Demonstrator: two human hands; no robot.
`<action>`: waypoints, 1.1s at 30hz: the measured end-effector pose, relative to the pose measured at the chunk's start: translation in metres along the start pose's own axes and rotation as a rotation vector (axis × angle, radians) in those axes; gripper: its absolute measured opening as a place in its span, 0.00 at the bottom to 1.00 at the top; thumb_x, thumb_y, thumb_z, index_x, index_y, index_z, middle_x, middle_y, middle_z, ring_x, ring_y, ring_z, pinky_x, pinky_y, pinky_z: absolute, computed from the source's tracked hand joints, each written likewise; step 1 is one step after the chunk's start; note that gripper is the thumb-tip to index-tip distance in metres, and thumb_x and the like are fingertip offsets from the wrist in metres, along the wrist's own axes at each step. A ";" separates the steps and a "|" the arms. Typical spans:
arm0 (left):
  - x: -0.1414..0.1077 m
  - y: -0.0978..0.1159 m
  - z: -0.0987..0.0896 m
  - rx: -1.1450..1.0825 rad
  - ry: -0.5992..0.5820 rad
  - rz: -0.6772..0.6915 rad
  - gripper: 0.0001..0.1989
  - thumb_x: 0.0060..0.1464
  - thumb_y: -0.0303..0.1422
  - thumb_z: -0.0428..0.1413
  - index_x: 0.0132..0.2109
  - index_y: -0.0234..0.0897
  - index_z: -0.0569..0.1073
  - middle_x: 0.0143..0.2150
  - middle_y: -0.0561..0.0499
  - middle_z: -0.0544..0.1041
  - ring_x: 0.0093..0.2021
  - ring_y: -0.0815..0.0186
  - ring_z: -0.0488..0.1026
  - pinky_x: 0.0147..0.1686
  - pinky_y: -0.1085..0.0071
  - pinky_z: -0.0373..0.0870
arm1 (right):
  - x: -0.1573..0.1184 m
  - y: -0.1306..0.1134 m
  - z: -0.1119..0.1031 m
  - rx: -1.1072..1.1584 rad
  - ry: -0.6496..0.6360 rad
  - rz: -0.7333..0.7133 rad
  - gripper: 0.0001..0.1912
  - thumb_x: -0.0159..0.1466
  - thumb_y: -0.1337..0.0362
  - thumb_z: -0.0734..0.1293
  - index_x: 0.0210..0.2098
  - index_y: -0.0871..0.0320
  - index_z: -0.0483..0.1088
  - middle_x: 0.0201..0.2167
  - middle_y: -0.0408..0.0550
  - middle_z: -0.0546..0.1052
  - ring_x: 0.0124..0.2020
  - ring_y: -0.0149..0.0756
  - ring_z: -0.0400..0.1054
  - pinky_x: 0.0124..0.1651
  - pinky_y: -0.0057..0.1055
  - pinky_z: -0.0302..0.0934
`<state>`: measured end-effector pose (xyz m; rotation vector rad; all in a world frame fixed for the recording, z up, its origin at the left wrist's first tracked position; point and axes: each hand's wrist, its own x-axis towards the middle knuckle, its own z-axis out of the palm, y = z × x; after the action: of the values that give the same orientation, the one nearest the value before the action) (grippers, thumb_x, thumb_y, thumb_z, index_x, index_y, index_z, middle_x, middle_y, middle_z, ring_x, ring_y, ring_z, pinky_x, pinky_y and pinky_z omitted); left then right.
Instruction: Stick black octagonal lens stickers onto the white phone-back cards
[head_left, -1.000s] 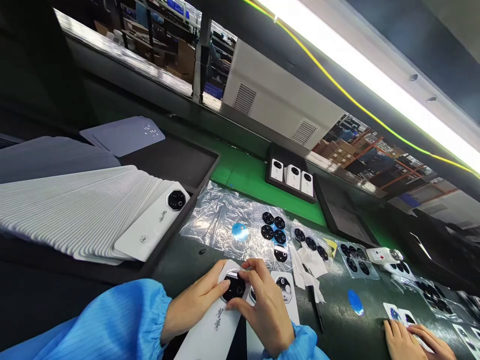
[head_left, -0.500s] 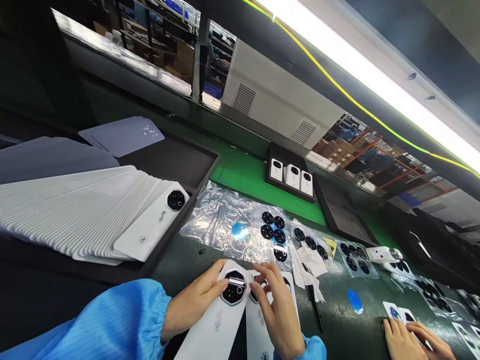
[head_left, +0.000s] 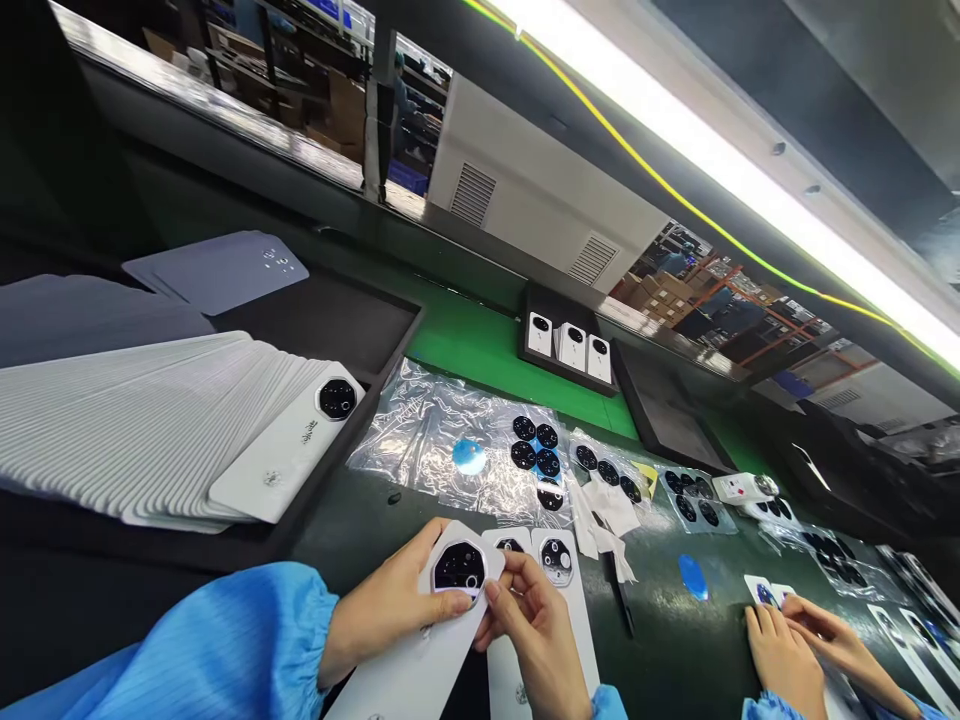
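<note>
A white panel (head_left: 420,665) with a black octagonal lens piece (head_left: 459,568) at its top is tilted in front of me. My left hand (head_left: 394,600) grips its left side, the thumb beside the lens piece. My right hand (head_left: 529,620) pinches the panel's upper right edge between thumb and fingers. Under and behind my right hand lie two more white panels, one with a round camera area (head_left: 556,562) in full view. The lower end of the held panel is cut off by the frame.
Fanned white panels (head_left: 150,430) fill a dark tray at left. Plastic sheets (head_left: 420,440) with black lens discs (head_left: 523,428), white wipes (head_left: 611,510), a black pen (head_left: 621,600) and a blue disc (head_left: 692,577) lie ahead. Another person's hands (head_left: 802,650) work at right.
My right hand's fingers have closed on the held panel's right edge. The panel is turned a little, and the camera area of the rightmost panel now shows. The whole view has shifted slightly.
</note>
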<state>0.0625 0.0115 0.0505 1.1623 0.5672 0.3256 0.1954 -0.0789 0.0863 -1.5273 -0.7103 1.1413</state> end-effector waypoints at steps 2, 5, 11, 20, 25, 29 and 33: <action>-0.001 0.001 -0.001 0.016 -0.020 0.000 0.24 0.45 0.44 0.60 0.46 0.38 0.64 0.35 0.55 0.72 0.34 0.64 0.68 0.33 0.71 0.63 | -0.002 0.002 0.000 0.012 0.017 -0.006 0.32 0.45 0.40 0.74 0.35 0.59 0.67 0.19 0.34 0.65 0.14 0.26 0.64 0.18 0.26 0.62; -0.004 0.003 -0.004 0.073 -0.063 0.042 0.23 0.46 0.42 0.58 0.47 0.38 0.63 0.39 0.52 0.73 0.41 0.61 0.69 0.41 0.68 0.65 | -0.003 0.005 0.001 0.016 0.029 0.004 0.31 0.46 0.41 0.74 0.34 0.60 0.68 0.19 0.34 0.66 0.14 0.25 0.65 0.19 0.24 0.61; -0.009 0.007 -0.006 0.085 -0.108 0.007 0.23 0.47 0.41 0.55 0.50 0.40 0.62 0.43 0.51 0.74 0.48 0.58 0.68 0.48 0.66 0.65 | -0.004 0.007 -0.002 0.028 0.021 0.029 0.29 0.47 0.43 0.75 0.35 0.60 0.68 0.18 0.34 0.66 0.14 0.25 0.64 0.20 0.24 0.59; -0.011 0.008 -0.006 0.111 -0.153 0.020 0.24 0.52 0.44 0.52 0.53 0.38 0.59 0.47 0.48 0.71 0.46 0.60 0.69 0.44 0.67 0.66 | -0.002 0.008 -0.001 0.050 0.012 0.078 0.32 0.42 0.45 0.77 0.37 0.59 0.68 0.26 0.40 0.70 0.20 0.25 0.60 0.21 0.23 0.55; -0.010 0.009 -0.006 0.157 -0.153 0.072 0.18 0.53 0.46 0.53 0.46 0.39 0.63 0.42 0.51 0.71 0.48 0.59 0.68 0.47 0.67 0.64 | -0.003 0.005 0.003 0.049 0.009 0.051 0.25 0.46 0.45 0.75 0.25 0.59 0.65 0.17 0.36 0.62 0.20 0.24 0.53 0.24 0.24 0.49; -0.007 0.009 0.001 0.020 -0.053 0.018 0.25 0.50 0.58 0.52 0.33 0.39 0.61 0.28 0.57 0.65 0.28 0.68 0.63 0.28 0.73 0.62 | -0.007 0.005 0.008 0.038 0.034 0.012 0.25 0.47 0.45 0.74 0.21 0.58 0.61 0.18 0.36 0.61 0.22 0.25 0.51 0.27 0.25 0.46; -0.003 0.002 0.004 0.048 0.012 0.031 0.29 0.44 0.61 0.55 0.28 0.39 0.58 0.23 0.60 0.60 0.25 0.71 0.56 0.24 0.75 0.56 | -0.010 0.010 0.016 -0.034 0.059 0.004 0.27 0.47 0.42 0.70 0.19 0.56 0.57 0.17 0.35 0.58 0.22 0.26 0.49 0.27 0.26 0.45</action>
<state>0.0625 0.0076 0.0543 1.2176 0.5709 0.3478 0.1760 -0.0839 0.0802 -1.5854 -0.6896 1.0876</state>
